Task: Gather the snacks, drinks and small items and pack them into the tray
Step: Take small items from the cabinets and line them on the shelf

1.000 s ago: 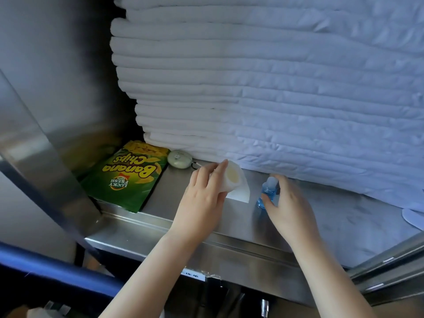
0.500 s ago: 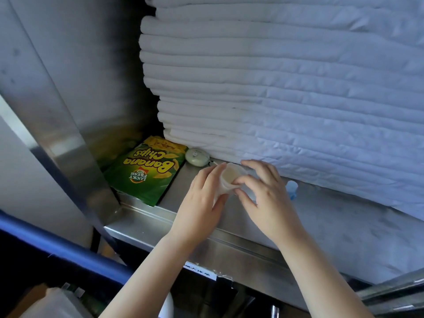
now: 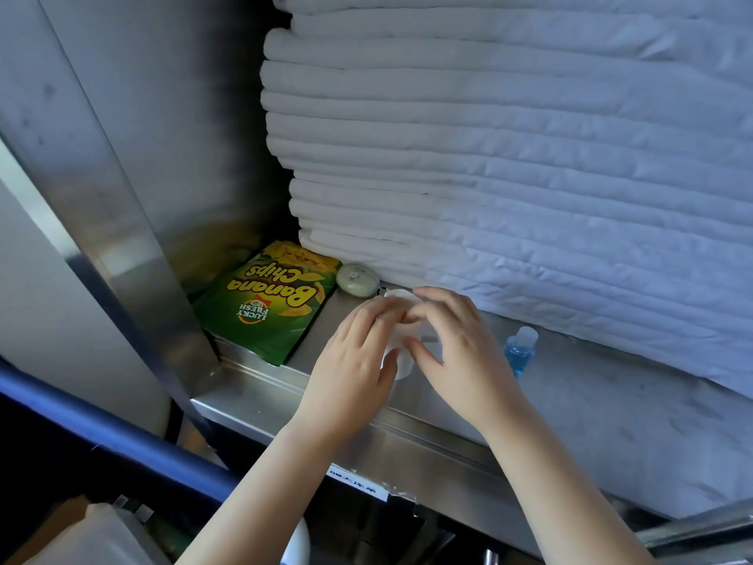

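My left hand (image 3: 354,360) and my right hand (image 3: 456,352) meet over a small white cup-like packet (image 3: 401,362) on the steel shelf (image 3: 285,405); both grip it, and most of it is hidden under my fingers. A green bag of banana chips (image 3: 265,307) lies flat to the left. Beside the bag sits a small round pale-green item (image 3: 357,280). A little bottle of blue liquid (image 3: 519,349) stands just right of my right hand, untouched.
A tall stack of folded white linen (image 3: 509,157) fills the shelf behind my hands. A steel side wall (image 3: 134,177) closes the left. Below the shelf run a blue bar (image 3: 102,434) and a pale container (image 3: 93,540).
My right hand left the blue bottle and came left to join my left hand on the white packet. The view has shifted, so everything sits further right.
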### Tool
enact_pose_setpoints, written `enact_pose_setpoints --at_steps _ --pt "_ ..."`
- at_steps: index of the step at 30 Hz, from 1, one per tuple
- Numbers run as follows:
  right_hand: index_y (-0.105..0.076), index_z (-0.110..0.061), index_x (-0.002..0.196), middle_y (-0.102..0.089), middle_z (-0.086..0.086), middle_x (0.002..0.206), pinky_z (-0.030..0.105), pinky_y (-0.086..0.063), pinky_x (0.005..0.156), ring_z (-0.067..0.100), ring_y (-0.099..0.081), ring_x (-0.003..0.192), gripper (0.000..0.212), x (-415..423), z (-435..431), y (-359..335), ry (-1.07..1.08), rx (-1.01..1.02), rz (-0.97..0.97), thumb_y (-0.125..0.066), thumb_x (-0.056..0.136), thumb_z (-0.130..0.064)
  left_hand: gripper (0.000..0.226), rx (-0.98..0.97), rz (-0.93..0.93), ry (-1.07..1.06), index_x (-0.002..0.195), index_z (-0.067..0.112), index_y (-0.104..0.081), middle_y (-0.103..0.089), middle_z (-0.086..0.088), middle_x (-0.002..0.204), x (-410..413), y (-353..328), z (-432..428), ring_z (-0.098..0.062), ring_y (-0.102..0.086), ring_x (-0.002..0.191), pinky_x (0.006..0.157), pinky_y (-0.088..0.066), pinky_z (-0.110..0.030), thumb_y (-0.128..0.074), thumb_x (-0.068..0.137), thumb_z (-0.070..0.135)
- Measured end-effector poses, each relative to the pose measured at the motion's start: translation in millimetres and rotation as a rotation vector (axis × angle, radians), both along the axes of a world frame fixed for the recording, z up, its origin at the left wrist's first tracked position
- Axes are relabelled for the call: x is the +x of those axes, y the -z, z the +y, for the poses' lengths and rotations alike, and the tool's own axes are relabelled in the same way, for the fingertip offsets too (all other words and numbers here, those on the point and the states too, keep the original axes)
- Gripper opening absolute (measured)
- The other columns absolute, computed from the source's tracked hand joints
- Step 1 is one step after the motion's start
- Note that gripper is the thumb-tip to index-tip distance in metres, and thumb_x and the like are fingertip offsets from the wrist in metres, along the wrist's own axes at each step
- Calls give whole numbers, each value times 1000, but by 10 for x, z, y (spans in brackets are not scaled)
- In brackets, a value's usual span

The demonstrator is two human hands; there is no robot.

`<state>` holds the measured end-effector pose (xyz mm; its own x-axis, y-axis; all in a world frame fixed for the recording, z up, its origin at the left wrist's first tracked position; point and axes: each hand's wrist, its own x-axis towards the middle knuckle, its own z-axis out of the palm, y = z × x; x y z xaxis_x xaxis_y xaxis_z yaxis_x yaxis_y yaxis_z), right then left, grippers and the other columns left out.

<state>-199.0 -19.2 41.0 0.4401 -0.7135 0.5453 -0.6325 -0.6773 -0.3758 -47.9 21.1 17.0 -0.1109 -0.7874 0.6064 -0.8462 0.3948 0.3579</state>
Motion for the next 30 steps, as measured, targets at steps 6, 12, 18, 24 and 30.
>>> enact_pose_setpoints --at_steps 6,12,18,24,30 --pt "-54 -12 120 -62 -1 104 20 -41 73 17 -60 93 46 -144 63 106 215 99 -33 -72 78 -7 47 -39 -69 -28 124 6 -56 -53 -7 131 40 -15 -1 -24 -44 128 107 -35 -38 -66 77 5" --pt "-58 -11 116 -64 -1 90 25 -38 64 21 -61 86 38 -181 30 75 354 75 -74 -62 80 0 44 -110 -206 -4 125 8 -58 -59 -3 125 -58 -87 35 -22 -49 123 111 -31 -40 -59 85 24" --pt "-58 -7 107 -65 3 92 24 -34 66 27 -61 85 27 -259 -65 14 370 -30 -153 -61 81 2 44 -67 -277 -62 121 10 -61 -64 -2 114 -46 -141 0 -22 -58 108 107 -34 -42 -67 80 27" --pt "-57 -11 109 -65 0 94 16 -31 63 9 -54 77 23 -385 -3 114 347 -33 -245 -65 87 -9 49 -31 -319 -110 122 10 -60 -66 -1 109 -22 -185 -15 -21 -59 107 106 -34 -43 -66 79 31" --pt "-58 -11 107 -64 -3 85 6 -30 65 -2 -38 70 26 -463 39 186 347 -53 -311 -70 84 -15 39 -73 -283 -136 110 7 -65 -69 -4 95 -67 -203 -19 -24 -65 93 99 -43 -46 -76 72 14"
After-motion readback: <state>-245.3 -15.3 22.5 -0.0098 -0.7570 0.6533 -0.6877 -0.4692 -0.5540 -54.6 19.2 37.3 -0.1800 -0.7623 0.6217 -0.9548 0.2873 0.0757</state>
